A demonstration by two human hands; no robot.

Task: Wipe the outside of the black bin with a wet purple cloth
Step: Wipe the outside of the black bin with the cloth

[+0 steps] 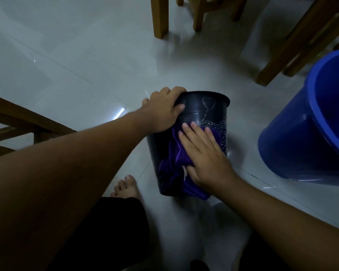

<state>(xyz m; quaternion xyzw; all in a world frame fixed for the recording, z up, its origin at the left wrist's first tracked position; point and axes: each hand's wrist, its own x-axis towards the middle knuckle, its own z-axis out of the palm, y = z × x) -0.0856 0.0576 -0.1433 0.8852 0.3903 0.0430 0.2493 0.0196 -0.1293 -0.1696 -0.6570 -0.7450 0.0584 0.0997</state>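
Pale glossy floor (76, 61) carries the black bin (207, 112), which stands tilted on it. Its inside is not visible. Left hand (162, 112) grips the bin's rim, fingers curled over it. Right hand (205, 155) lies flat with spread fingers, pressing the purple cloth (174, 169) on the bin's outer wall. Nearby to the right stands a blue bucket (301, 137); whether it holds anything, I cannot tell.

Bin (196, 112): black, matt, with pale scratchy line drawings on its outside, a heart outline near the rim and chain-like dotted lines lower down (faint in the dim light). Cloth (176, 167): deep purple, one small pale patch showing among its folds. Bucket (301, 137): saturated blue, glossy. Floor (76, 61): pale grey-white tiles, shiny, thin darker grout lines. Furniture legs (160, 16): warm yellow-brown wood. Trouser leg (110, 231): black.
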